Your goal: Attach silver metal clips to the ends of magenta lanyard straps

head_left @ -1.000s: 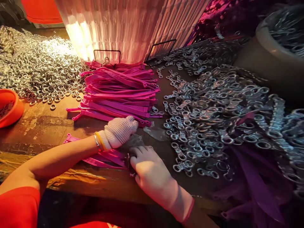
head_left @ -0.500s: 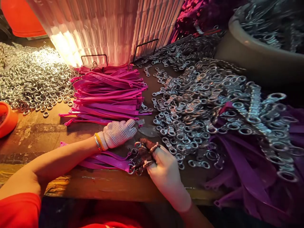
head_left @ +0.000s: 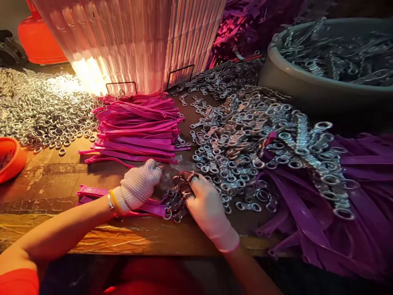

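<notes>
My left hand (head_left: 138,184), in a white dotted glove, has its fingers closed just below the pile of pink straps (head_left: 138,131); what it grips is too small to name. Close by on the right is my right hand (head_left: 204,200), with dark coverings on its fingertips. Its fingers are curled together, and their contents are hidden. Under and beside both hands lie pink straps with metal rings (head_left: 168,213) at their right ends. A heap of silver double-ring links (head_left: 227,143) spreads to the right of the hands.
Small silver rings (head_left: 52,110) are heaped at the left, near an orange bowl (head_left: 18,159). A ribbed translucent panel (head_left: 129,45) stands behind the straps. A large grey tub (head_left: 307,90) of metal parts is at the back right, with purple straps (head_left: 307,205) in front.
My left hand has moved left and slightly down, away from the links, and its fingers are more curled. My right hand remains near the ringed straps. The camera view has shifted.
</notes>
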Demonstrator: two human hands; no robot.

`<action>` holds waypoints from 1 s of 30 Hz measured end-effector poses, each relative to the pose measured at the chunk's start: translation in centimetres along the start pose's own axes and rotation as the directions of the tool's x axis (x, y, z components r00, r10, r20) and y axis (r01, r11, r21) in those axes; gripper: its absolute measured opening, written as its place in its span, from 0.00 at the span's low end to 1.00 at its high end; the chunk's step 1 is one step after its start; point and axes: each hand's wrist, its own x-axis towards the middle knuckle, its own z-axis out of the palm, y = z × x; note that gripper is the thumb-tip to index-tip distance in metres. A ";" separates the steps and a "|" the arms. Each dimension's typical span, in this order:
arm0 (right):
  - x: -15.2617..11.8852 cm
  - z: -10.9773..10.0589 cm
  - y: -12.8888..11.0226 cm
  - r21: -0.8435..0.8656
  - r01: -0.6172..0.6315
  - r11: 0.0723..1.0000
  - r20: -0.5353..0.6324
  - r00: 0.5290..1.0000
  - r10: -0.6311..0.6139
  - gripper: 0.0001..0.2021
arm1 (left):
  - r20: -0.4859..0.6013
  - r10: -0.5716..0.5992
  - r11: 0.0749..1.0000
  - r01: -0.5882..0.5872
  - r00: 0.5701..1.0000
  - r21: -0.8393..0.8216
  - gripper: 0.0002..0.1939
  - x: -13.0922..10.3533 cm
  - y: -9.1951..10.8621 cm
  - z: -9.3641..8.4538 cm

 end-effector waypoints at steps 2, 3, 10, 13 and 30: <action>-0.7 -0.5 -0.9 0.055 0.042 0.998 0.047 0.998 -0.045 0.22 | -0.012 0.069 0.967 -0.070 0.998 -0.243 0.09 -1.5 -0.9 -0.5; -0.9 -0.7 -1.5 0.061 0.071 0.996 0.074 0.994 -0.076 0.22 | 0.009 0.072 0.920 -0.062 0.997 -0.387 0.09 -2.2 -1.2 -0.8; -1.1 -1.0 -6.1 -0.301 0.261 0.917 0.142 0.963 -0.228 0.14 | 0.331 -0.008 0.418 0.304 0.944 -0.856 0.19 -5.6 -1.3 -1.5; -1.2 -0.8 -6.9 -0.387 0.302 0.871 0.118 0.953 -0.278 0.10 | 0.349 -0.016 0.305 0.337 0.937 -0.891 0.22 -6.0 -1.4 -0.8; -1.2 0.3 -7.5 -0.306 0.258 0.916 0.204 0.958 -0.202 0.26 | 0.269 0.039 0.463 0.221 0.962 -0.858 0.20 -7.1 -3.9 1.0</action>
